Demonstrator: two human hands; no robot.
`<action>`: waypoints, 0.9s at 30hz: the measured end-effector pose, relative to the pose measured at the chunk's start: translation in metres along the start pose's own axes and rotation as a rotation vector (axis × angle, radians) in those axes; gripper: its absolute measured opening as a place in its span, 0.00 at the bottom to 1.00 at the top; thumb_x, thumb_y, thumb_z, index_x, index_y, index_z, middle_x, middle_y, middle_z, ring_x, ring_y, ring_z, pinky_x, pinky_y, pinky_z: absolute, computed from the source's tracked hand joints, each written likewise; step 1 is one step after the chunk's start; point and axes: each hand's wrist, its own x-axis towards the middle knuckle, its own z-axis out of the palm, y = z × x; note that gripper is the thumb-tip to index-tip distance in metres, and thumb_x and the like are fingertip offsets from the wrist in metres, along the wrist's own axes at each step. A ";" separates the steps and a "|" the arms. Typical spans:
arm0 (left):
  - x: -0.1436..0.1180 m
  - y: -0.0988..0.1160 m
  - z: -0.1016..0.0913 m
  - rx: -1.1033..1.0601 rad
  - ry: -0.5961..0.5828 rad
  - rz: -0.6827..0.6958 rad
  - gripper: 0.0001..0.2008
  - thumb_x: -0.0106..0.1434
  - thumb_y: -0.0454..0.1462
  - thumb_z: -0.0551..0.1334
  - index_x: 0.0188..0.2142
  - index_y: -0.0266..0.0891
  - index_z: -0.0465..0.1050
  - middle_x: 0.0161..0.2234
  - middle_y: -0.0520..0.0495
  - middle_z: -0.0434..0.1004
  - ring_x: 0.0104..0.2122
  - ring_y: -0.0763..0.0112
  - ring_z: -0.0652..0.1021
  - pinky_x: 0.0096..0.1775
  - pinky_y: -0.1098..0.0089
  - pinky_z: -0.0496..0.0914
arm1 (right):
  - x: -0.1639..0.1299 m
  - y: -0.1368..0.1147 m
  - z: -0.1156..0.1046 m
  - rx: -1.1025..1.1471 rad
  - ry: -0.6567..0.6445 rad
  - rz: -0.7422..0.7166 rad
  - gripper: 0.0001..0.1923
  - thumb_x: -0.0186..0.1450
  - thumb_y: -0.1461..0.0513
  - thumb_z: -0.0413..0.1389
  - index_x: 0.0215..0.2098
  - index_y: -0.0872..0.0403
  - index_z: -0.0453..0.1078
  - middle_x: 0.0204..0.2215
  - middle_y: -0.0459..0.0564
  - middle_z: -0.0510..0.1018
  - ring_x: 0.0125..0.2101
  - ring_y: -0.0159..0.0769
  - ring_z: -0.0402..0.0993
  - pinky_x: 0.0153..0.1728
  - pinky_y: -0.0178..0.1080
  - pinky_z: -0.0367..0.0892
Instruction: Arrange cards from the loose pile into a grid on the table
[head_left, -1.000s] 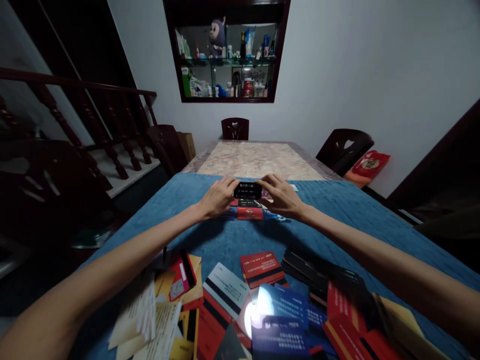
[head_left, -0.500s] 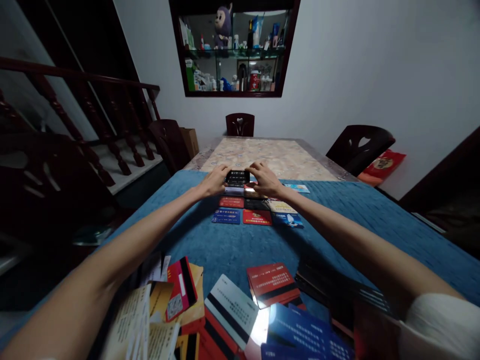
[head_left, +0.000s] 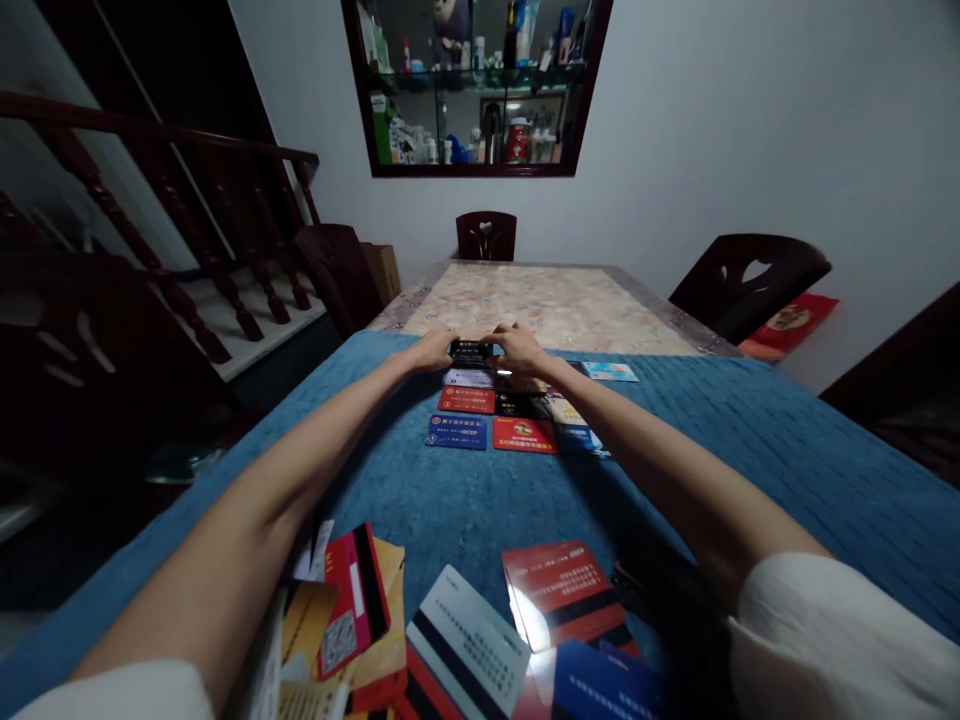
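Card placement, far end of grid

Both hands, left hand [head_left: 435, 351] and right hand [head_left: 517, 349], pinch the black card [head_left: 471, 351] just above the white card [head_left: 469, 378] on the blue tabletop [head_left: 750, 450]. Next: lower it flat, square with the rows, then release.

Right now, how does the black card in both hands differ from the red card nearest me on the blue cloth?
The black card is dark and held by both hands at the far end of the laid-out rows; the red card lies loose, tilted, near the jumbled pile. The red card catches glare; the black one doesn't. Both are printed plastic cards.
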 end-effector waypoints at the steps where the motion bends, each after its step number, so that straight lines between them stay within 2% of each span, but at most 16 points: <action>1: 0.002 -0.001 0.001 -0.002 -0.016 -0.007 0.20 0.53 0.29 0.58 0.46 0.34 0.75 0.43 0.43 0.77 0.45 0.63 0.75 0.47 0.71 0.69 | 0.003 0.000 0.002 0.000 -0.011 0.006 0.25 0.64 0.57 0.56 0.60 0.47 0.69 0.55 0.55 0.72 0.51 0.47 0.63 0.51 0.44 0.56; 7: 0.009 -0.003 0.006 -0.022 -0.082 -0.031 0.20 0.51 0.29 0.57 0.44 0.34 0.76 0.40 0.44 0.80 0.41 0.64 0.76 0.42 0.73 0.69 | 0.012 -0.002 0.006 -0.014 -0.073 0.062 0.24 0.64 0.57 0.56 0.59 0.45 0.70 0.55 0.54 0.73 0.52 0.49 0.63 0.51 0.45 0.56; 16: 0.013 -0.003 0.007 -0.045 -0.157 -0.063 0.20 0.50 0.29 0.58 0.42 0.36 0.79 0.37 0.46 0.81 0.37 0.66 0.77 0.38 0.75 0.69 | 0.010 -0.008 0.003 -0.013 -0.155 0.113 0.25 0.63 0.58 0.53 0.58 0.43 0.70 0.54 0.52 0.75 0.55 0.54 0.62 0.45 0.46 0.59; 23: 0.013 -0.003 0.007 -0.053 -0.163 -0.056 0.21 0.50 0.28 0.58 0.43 0.37 0.79 0.39 0.46 0.82 0.38 0.66 0.77 0.40 0.75 0.68 | 0.009 -0.009 0.004 -0.012 -0.171 0.117 0.26 0.62 0.59 0.53 0.58 0.43 0.71 0.55 0.52 0.75 0.55 0.54 0.61 0.47 0.48 0.59; 27: 0.010 -0.003 0.007 -0.052 -0.124 -0.075 0.24 0.50 0.28 0.57 0.47 0.35 0.78 0.40 0.45 0.81 0.40 0.65 0.77 0.42 0.75 0.69 | 0.009 -0.008 0.005 -0.011 -0.172 0.118 0.25 0.61 0.60 0.54 0.57 0.44 0.71 0.55 0.52 0.75 0.55 0.54 0.61 0.47 0.48 0.60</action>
